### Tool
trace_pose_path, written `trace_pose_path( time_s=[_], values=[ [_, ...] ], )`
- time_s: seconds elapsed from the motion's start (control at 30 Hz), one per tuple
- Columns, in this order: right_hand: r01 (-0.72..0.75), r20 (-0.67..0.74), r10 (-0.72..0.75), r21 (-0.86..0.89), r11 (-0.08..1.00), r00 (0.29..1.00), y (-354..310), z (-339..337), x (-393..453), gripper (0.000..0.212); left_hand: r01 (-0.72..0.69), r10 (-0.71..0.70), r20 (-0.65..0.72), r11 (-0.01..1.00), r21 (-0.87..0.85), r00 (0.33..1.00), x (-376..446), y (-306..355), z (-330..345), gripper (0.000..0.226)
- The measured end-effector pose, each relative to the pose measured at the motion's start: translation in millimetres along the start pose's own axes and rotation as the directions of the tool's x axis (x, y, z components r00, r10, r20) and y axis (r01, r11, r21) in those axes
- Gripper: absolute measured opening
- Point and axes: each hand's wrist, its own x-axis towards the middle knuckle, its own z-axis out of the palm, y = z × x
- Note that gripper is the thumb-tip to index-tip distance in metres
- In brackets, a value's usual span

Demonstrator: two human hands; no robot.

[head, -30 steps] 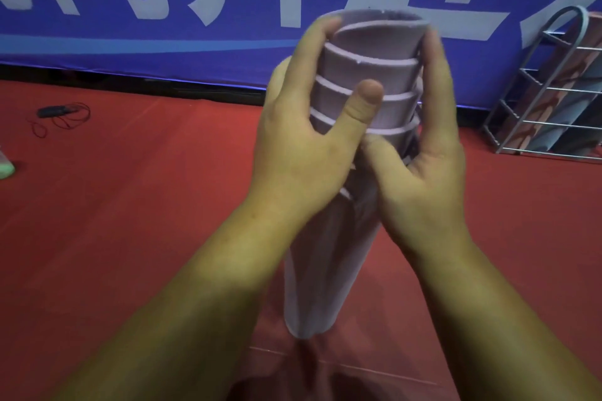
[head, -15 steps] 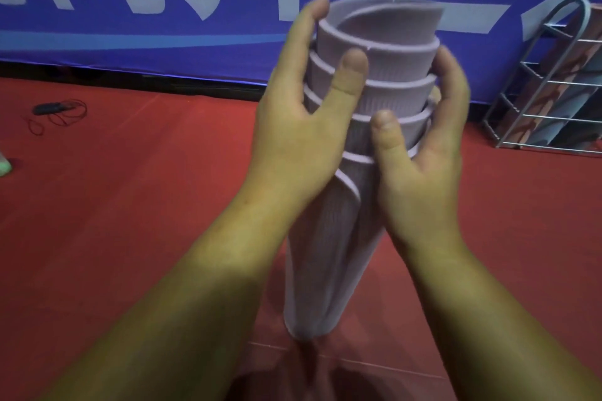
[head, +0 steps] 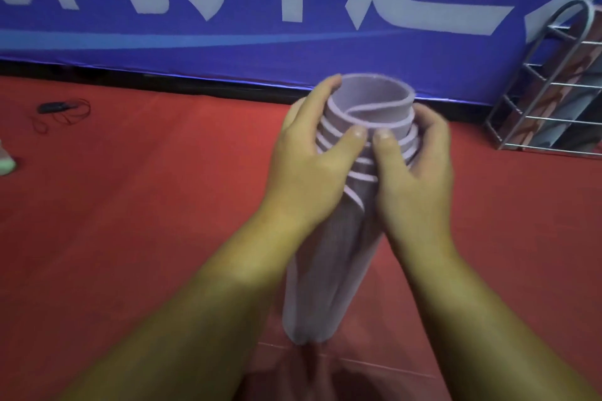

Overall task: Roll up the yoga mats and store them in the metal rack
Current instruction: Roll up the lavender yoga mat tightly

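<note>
Head view: metal rack [head: 550,81] at far right holds rolled mats; cable [head: 62,111] lies far left. Left hand [head: 312,169] and right hand [head: 413,172] clasp the upright lilac yoga mat [head: 325,270], now lower, its telescoped top pushed down.

**Foam, wire and matt floor**

The lilac rolled foam yoga mat [head: 329,273] looked soft and matt, its outer face finely ribbed, its cut edges smooth. At two o'clock, the silver wire metal rack [head: 534,101] gleamed faintly. The red floor covering [head: 130,221] appeared matt and even. The blue fabric-like banner [head: 260,32] showed a slight sheen.
</note>
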Motion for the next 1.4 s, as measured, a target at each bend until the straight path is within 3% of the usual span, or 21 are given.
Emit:
trace_pose_path(
  time_s=[0.13, 0.27, 0.4, 0.5, 0.6, 0.67, 0.8, 0.97, 1.1, 1.23, 1.4],
  values=[
    [0.136, 0.027, -0.136, 0.011, 0.991, 0.990, -3.5, 2.3, 5.3, 0.065, -0.028, 0.029, -0.044, 0.999, 0.031, 0.999, 2.1, 1.1, -1.5, 0.066],
    [0.083, 0.026, -0.082, -0.048, 0.995, 0.996, 7.3, 1.7, 2.2, 0.041, 0.051, -0.046, -0.068, 0.997, 0.064, 0.997, -9.4, -4.4, 6.2, 0.058],
    [0.169, 0.054, -0.167, -0.043, 0.985, 0.984, 6.2, 0.8, 4.5, 0.028, 0.081, -0.072, -0.145, 0.995, 0.054, 0.987, 0.6, -7.0, 2.3, 0.037],
    [0.106, 0.045, -0.104, -0.037, 0.994, 0.994, 17.3, 1.6, 1.1, 0.020, 0.171, -0.165, -0.067, 0.981, 0.096, 0.984, -6.6, -9.9, 7.2, 0.036],
    [0.116, -0.012, -0.116, 0.005, 0.993, 0.993, 10.4, -6.7, 11.9, 0.015, 0.108, -0.093, -0.096, 0.979, 0.171, 0.991, -6.8, 6.1, 10.4, 0.036],
    [0.166, -0.002, -0.167, -0.033, 0.985, 0.986, 13.2, -6.4, 6.8, 0.021, 0.107, -0.091, -0.123, 0.986, 0.129, 0.988, -4.1, 2.2, 11.6, 0.041],
    [-0.002, -0.004, 0.002, -0.006, 1.000, 1.000, 21.0, -5.6, 2.8, 0.013, 0.181, -0.177, -0.076, 0.982, 0.049, 0.981, -13.8, -0.2, 22.2, 0.035],
    [0.033, 0.020, -0.032, -0.062, 0.998, 0.999, 19.1, -11.1, 0.1, 0.015, 0.203, -0.229, -0.129, 0.961, -0.185, 0.965, -5.6, -2.7, 23.6, 0.040],
    [-0.096, -0.060, 0.100, 0.074, 0.993, 0.993, 29.0, -15.6, 5.8, 0.014, 0.273, -0.290, -0.047, 0.936, -0.222, 0.956, -18.9, -12.3, 23.7, 0.065],
    [-0.001, -0.043, 0.003, 0.050, 0.999, 0.999, 33.6, -14.0, -14.4, 0.020, 0.318, -0.350, -0.066, 0.904, -0.285, 0.935, -31.9, -22.4, 24.3, 0.092],
    [0.086, 0.001, -0.086, 0.072, 0.994, 0.996, 17.5, -14.1, -16.4, 0.025, 0.316, -0.404, -0.148, 0.856, -0.408, 0.903, -30.6, -4.5, 25.7, 0.087]
  ],
)
